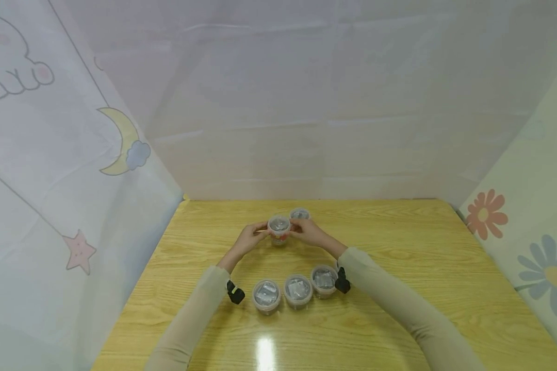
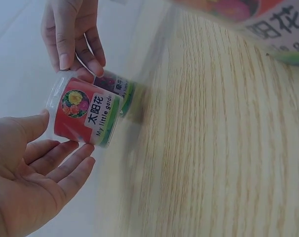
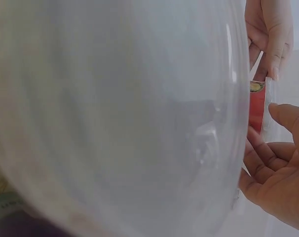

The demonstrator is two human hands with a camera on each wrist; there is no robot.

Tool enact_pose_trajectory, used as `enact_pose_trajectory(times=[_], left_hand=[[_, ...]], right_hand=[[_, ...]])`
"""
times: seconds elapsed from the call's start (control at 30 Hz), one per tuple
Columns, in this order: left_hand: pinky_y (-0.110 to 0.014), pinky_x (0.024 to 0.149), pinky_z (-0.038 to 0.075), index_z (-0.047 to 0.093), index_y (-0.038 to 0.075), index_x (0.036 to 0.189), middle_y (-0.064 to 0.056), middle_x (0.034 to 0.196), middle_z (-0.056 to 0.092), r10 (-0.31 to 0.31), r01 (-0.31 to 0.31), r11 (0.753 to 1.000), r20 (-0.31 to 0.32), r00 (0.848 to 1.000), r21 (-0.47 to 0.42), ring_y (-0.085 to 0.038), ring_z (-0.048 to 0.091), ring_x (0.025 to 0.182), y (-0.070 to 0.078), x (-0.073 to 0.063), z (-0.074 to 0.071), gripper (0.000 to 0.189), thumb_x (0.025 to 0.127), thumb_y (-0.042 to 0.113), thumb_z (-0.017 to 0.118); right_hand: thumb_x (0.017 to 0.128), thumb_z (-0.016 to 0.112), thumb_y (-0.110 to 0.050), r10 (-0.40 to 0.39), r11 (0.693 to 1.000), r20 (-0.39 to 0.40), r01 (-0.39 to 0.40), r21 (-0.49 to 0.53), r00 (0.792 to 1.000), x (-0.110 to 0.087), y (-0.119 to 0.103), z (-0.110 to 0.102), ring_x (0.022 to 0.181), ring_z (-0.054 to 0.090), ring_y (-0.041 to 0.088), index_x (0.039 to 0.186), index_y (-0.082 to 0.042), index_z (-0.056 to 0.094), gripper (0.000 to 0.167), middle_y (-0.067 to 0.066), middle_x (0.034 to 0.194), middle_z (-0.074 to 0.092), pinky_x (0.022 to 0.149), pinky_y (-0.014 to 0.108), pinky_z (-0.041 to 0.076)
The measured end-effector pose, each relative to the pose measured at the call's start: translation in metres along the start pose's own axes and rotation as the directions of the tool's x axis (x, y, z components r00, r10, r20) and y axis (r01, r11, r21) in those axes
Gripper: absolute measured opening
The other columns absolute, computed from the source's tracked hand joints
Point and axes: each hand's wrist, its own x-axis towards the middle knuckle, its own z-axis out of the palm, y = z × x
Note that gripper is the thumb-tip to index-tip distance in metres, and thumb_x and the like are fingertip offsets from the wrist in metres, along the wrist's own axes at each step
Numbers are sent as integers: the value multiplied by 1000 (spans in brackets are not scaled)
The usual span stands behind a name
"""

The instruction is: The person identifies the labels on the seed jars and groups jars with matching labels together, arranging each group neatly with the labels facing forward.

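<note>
Between both hands, near the far side of the table, is a clear plastic cup [image 1: 279,226] with a red flower-picture label reading "My little garden". My left hand [image 1: 249,238] grips its left side, thumb at the rim and fingers along the wall in the left wrist view. My right hand [image 1: 310,232] holds the opposite side. Whether the cup's base touches the table cannot be told. Just behind stands a second labelled cup [image 2: 114,85], partly hidden by the right hand and the held cup. A near cup's wall [image 3: 139,113] covers most of the right wrist view.
Closer to the body, three similar cups with silvery packets inside, a left one [image 1: 266,296], a middle one [image 1: 298,290] and a right one [image 1: 324,280], stand in a row between the forearms. The wooden table [image 1: 399,237] meets a pale sheet backdrop [image 1: 353,154].
</note>
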Motion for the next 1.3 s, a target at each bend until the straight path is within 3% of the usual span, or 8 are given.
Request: enact_pose_trajectory(times=[0.23,0.4,0.6,1.0,1.3], left_hand=[[-44,97,44,45,-2,135,-19,131,52,21,-21,1000,25,999,-8,-32,50,121,-1,0,2,49,95,25,54],[-43,99,43,44,0,136,-17,133,51,3,-3,1000,46,999,13,-31,49,122,-2,-1,3,50,96,28,52],[-43,97,44,39,0,140,-17,137,47,-38,38,999,67,997,-4,-33,50,121,-7,-2,4,55,96,31,52],[-44,96,45,38,-4,138,-21,134,48,-18,16,999,43,999,46,-35,52,117,-2,-6,2,55,96,27,53],[-47,91,48,37,-6,138,-24,135,46,-10,6,998,66,998,67,-39,54,113,-1,-8,1,55,96,26,52]], right_hand=[[91,61,-18,-32,999,-12,31,-22,999,0,7,5,72,58,13,116,2,59,33,7,82,64,64,27,49],[90,62,-18,-57,998,1,57,-19,998,-1,11,7,73,58,13,124,2,55,40,5,83,64,63,25,50],[91,60,-18,-60,998,33,60,-1,998,-6,6,7,84,63,20,134,9,42,53,9,92,66,75,31,53],[90,61,-8,-153,986,56,148,79,987,-6,4,9,87,65,26,126,12,49,43,19,96,65,76,30,55],[91,61,-13,-92,994,78,87,59,993,-7,5,10,89,64,25,129,13,46,49,16,96,66,79,33,54]])
